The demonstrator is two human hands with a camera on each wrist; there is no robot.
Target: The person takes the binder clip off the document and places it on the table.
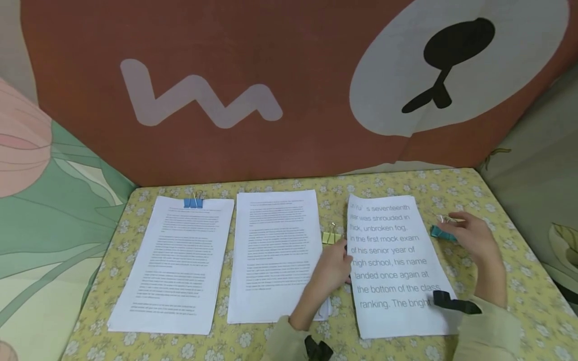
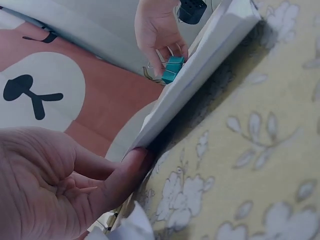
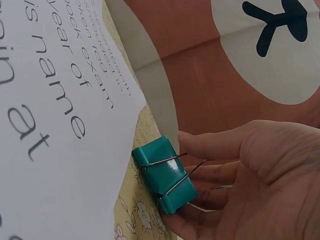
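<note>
The left hand point(image 1: 333, 263) pinches the left edge of the large-print paper stack point(image 1: 393, 271) between thumb and fingers; the fingertips under the sheets are hidden. Just beyond the stack's right edge, the right hand point(image 1: 476, 238) holds a teal binder clip point(image 3: 167, 175) with curled fingers, some hidden behind it. A black strap point(image 1: 456, 303) cuts off the last printed line. The middle stack's point(image 1: 275, 250) print is too small to read.

Two hands point(image 1: 331, 263) and three binder clips point(image 1: 193, 203) are showing; three paper stacks point(image 1: 180, 271) are lying left of the right hand point(image 1: 476, 238).
</note>
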